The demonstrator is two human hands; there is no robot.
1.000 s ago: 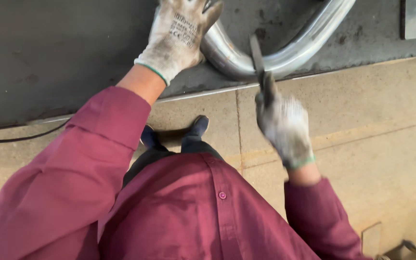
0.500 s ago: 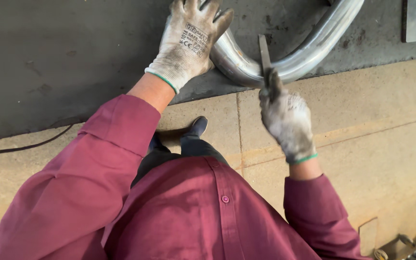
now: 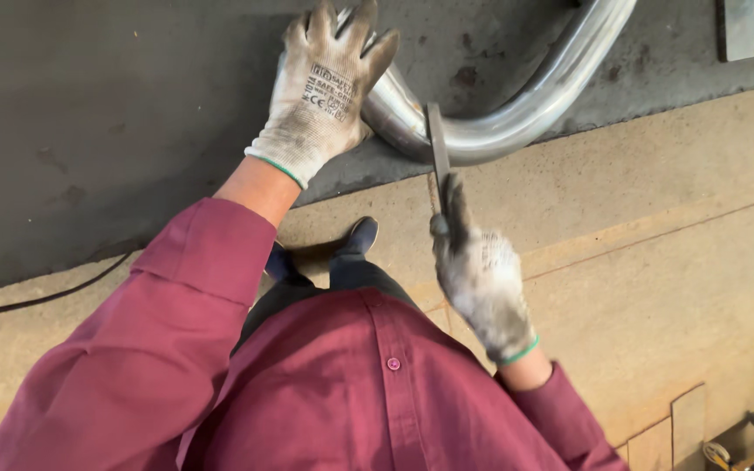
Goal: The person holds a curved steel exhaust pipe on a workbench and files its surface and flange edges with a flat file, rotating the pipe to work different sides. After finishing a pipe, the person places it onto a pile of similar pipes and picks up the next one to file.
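Lying on dark steel bench (image 3: 115,122) (stained), curved pipe (image 3: 525,113), tan floor (image 3: 656,262) below.

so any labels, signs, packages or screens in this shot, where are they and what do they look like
Printed marking: on the back of the left hand glove, which rests on the bent metal pipe; a small block of dark print on pale grey knit.
No packages, signs or screens show.
The right hand glove, gripping a flat metal file, shows no print from this angle.
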